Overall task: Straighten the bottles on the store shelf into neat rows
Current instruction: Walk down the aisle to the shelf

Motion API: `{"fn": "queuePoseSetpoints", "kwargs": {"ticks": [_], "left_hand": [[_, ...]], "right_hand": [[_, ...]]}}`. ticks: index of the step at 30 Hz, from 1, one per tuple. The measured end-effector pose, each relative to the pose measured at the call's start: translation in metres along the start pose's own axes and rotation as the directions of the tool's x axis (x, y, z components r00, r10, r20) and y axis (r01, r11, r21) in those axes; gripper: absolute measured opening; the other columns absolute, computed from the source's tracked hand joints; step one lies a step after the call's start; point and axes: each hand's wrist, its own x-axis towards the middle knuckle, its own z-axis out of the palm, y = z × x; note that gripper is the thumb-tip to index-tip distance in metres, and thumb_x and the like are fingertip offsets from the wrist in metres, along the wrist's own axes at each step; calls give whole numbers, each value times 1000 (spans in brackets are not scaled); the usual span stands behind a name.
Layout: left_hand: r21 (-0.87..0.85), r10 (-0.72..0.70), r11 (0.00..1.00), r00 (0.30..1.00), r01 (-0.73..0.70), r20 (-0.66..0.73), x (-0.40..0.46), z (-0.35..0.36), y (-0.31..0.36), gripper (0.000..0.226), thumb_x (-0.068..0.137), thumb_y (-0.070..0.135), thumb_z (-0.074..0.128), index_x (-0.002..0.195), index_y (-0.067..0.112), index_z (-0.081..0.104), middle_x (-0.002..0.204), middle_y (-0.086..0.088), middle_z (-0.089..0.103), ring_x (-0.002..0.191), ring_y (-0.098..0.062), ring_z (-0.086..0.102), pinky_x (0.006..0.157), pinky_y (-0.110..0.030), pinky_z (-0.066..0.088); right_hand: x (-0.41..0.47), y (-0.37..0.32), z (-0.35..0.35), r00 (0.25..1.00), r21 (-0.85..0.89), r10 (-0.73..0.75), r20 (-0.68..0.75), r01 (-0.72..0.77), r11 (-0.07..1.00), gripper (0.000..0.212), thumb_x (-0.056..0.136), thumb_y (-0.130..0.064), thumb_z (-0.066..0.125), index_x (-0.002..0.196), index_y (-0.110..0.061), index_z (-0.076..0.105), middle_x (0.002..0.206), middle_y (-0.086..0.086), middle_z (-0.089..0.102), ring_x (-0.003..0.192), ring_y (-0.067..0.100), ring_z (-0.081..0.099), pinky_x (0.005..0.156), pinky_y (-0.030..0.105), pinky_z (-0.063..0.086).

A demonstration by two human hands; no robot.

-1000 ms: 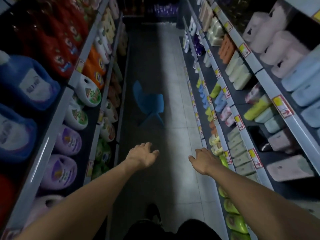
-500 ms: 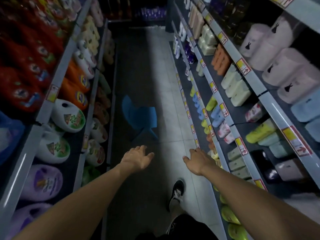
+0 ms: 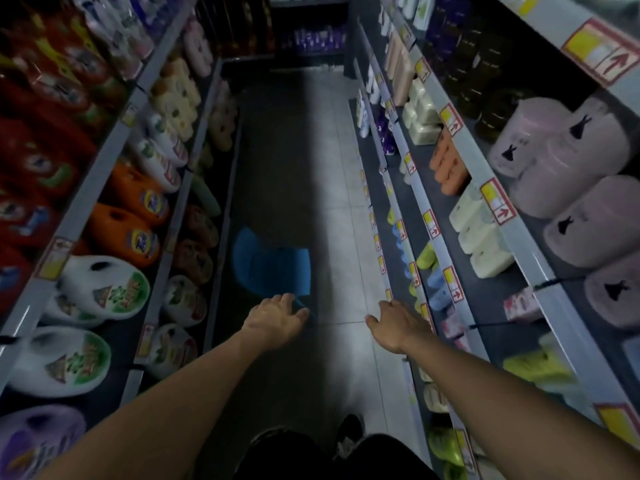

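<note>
Ahead, two empty hands, left hand (image 3: pixel 277 320) and right hand (image 3: pixel 394 325), fingers relaxed.

Floor (image 3: pixel 332 168), centre of frame: pale tiles, smooth, a dull sheen noted under the light. Chair (image 3: pixel 273 268), mid-frame: blue moulded plastic, matt. Detergent jugs (image 3: pixel 100 289), left side: glossy plastic, printed labels seen on white and orange bodies. Shelf edges (image 3: pixel 446 188), right side: painted metal, smooth, faintly reflective, with paper price tags (image 3: pixel 498 202) fixed along them. Pink packs (image 3: pixel 561 150), upper right: wrapped in thin, slightly shiny film. Cream bottles (image 3: pixel 485 237), right: matt plastic.
</note>
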Motion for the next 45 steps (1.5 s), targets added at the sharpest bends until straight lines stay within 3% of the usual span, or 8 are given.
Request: {"fn": "queuePoseSetpoints", "kwargs": {"ticks": [13,18,23,31,35,38,41,45], "left_hand": [[61,9,998,995,-15,95,118,-57,19,67,102,59,33,155,18,34,158,-8,41,144,-30,38,117,-46,32],[96,77,991,990,-89,118,184,-93,21,70,103,60,32,158,17,30,161,-10,37,146,-32,36,118,-48,31],[123,138,980,977,-159,164,251,-137,25,71,102,61,34,156,16,33,160,-11,39,145,-33,38,118,-46,31],[161,259,939,934,-303,248,335,-184,50,71,99,63,35,154,17,36,158,-13,41,143,-36,39,117,-45,33],[187,324,902,896,-389,303,363,-190,67,77,93,73,31,150,22,42,157,-11,43,142,-38,40,117,-46,33],[206,337,886,881,-416,332,378,-191,89,97,85,89,21,154,22,40,160,-11,40,144,-36,38,118,-46,31],[202,346,886,884,-418,314,390,-189,118,69,102,61,39,156,18,36,159,-12,41,145,-34,39,118,-45,32],[206,362,865,854,-457,373,412,-189,152,68,103,60,37,158,20,31,160,-12,39,145,-32,38,117,-46,33]], "right_hand": [[104,5,-57,999,20,43,30,-44,999,68,106,-57,33,156,-13,39,159,12,42,145,34,41,114,45,40],[146,-4,-81,992,51,123,10,-124,991,68,104,-58,34,153,-12,44,157,13,45,143,34,43,115,45,40],[185,-17,-107,973,152,228,-23,-222,963,65,98,-60,36,135,-12,58,142,14,58,127,34,56,105,44,49],[227,-29,-142,937,246,348,-36,-329,912,69,102,-60,39,147,-9,52,152,15,52,137,36,50,111,43,45],[236,-20,-147,918,297,395,-46,-365,882,69,102,-59,42,149,-10,50,151,15,51,138,37,48,113,42,43],[241,-6,-151,908,327,417,-39,-383,864,67,102,-57,43,148,-9,51,150,16,52,137,36,49,111,41,43],[248,11,-157,901,332,433,10,-412,849,67,105,-55,40,153,-8,44,154,17,47,141,37,43,111,44,41],[262,39,-162,888,361,458,39,-440,822,67,104,-57,38,152,-12,47,150,15,49,138,35,45,109,44,43]]}}
